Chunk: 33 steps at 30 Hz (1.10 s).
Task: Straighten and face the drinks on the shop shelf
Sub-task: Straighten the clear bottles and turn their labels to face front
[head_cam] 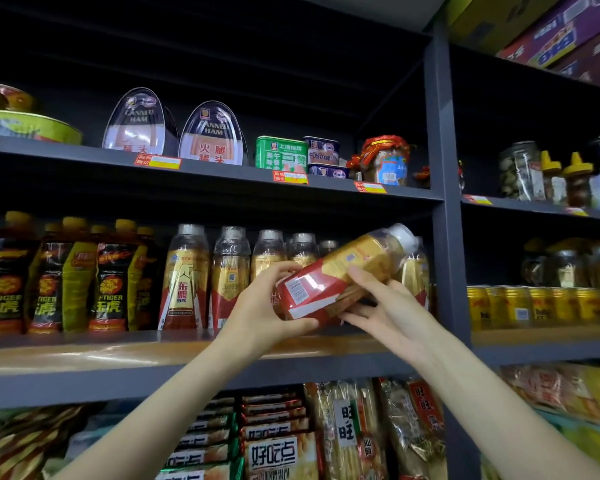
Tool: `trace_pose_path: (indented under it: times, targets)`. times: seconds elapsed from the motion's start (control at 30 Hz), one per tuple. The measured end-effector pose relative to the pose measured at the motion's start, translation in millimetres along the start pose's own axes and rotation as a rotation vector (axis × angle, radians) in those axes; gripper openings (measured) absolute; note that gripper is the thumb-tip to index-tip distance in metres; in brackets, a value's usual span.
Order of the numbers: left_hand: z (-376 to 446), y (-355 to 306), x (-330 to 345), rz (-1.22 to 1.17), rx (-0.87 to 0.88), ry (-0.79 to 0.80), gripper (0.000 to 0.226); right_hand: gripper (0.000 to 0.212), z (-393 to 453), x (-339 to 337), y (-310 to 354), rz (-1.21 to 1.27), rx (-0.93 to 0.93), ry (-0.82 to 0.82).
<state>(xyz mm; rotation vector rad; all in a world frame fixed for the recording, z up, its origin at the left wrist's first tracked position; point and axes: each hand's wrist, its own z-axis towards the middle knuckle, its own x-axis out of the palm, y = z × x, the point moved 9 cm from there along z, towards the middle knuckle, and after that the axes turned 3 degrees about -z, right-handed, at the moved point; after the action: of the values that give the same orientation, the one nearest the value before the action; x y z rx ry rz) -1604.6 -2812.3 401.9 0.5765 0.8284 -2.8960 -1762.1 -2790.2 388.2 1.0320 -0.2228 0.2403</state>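
A gold-and-red drink bottle (340,275) with a grey cap is tilted, cap up to the right, in front of the middle shelf (118,358). My left hand (267,306) grips its red base from the left. My right hand (385,306) holds its underside and right flank, fingers curled round it. Behind it stand several matching gold-and-red bottles (184,278) upright in a row. Further left stand dark Hi-Tiger bottles (111,282) with yellow caps.
A grey upright post (447,202) divides the shelving at the right. Gold cans (534,306) fill the right bay. Canned ham and tins (212,136) sit on the shelf above; snack packets (281,455) lie below.
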Motion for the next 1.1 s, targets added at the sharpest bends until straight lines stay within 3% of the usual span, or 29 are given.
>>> trace_pose_path:
  times: [0.13, 0.2, 0.37, 0.5, 0.6, 0.67, 0.77, 0.87, 0.97, 1.1]
  targets:
    - [-1.7, -9.2, 5.6, 0.158, 0.126, 0.046, 0.071, 0.070, -3.6, -9.0, 1.5, -0.094, -0.036, -0.094]
    - [2.8, -5.3, 7.4, 0.195, 0.116, 0.107, 0.062, 0.067, -8.4, -11.8, 13.6, -0.211, -0.155, -0.136]
    - [11.5, -9.4, 0.2, 0.211, 0.116, 0.054, 0.043, 0.067, -24.1, -4.8, 56.6, -0.795, -0.535, -0.196]
    - [12.8, -11.3, 6.1, 0.234, 0.134, 0.059, 0.040, 0.077, -30.3, -7.1, 61.8, -0.892, -0.614, -0.189]
    - [17.0, -11.9, 7.8, 0.250, 0.135, 0.057, 0.038, 0.076, -30.1, -12.1, 64.3, -0.763, -0.565, -0.169]
    - [19.8, -13.0, 6.0, 0.252, 0.142, 0.033, 0.034, 0.071, -26.6, -19.5, 62.6, -0.485, -0.464, -0.159]
    - [21.3, -11.8, 5.1, 0.277, 0.160, 0.008, 0.031, 0.048, -15.6, -35.3, 33.9, -0.086, -0.115, -0.206]
    - [20.4, -7.7, 6.6, 0.315, 0.162, 0.023, 0.031, 0.038, -14.8, -40.0, 8.3, 0.110, 0.169, -0.205]
    - [21.4, -5.3, 5.8, 0.334, 0.156, 0.020, 0.032, 0.038, -12.4, -41.1, 10.2, 0.080, 0.180, -0.182]
    - [26.2, -5.4, 7.3, 0.376, 0.168, 0.021, 0.033, 0.059, -0.5, -35.7, 30.2, -0.196, -0.006, -0.170]
